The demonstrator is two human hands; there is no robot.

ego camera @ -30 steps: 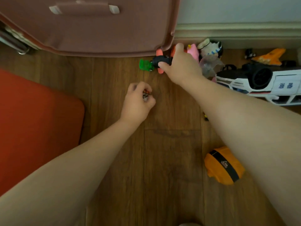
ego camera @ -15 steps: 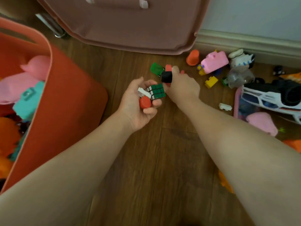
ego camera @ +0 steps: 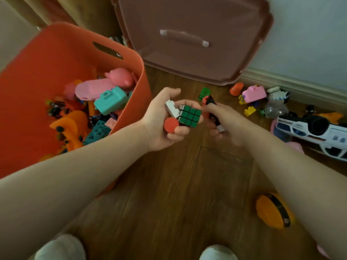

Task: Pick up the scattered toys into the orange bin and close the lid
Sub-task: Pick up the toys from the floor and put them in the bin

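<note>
Your left hand [ego camera: 165, 124] sits at centre, palm up, grip curled round three toys: cube [ego camera: 189, 115], white block [ego camera: 172, 109], red disc [ego camera: 170, 124]. All three were already there half a second back. Your right hand [ego camera: 223, 122], touching at 3 o'clock, is blurred; its grip pinches a black-and-red toy [ego camera: 211, 107], now lifted off the floor and drawn in toward the left palm. The view has swung: the bin [ego camera: 62, 53] now fills 9 to 11 o'clock, open, toys heaped inside. The lid [ego camera: 197, 38] leans at 12 o'clock, off the bin. A green toy [ego camera: 204, 91] stays on the floor. More toys lie scattered at 2 o'clock along the wall.
</note>
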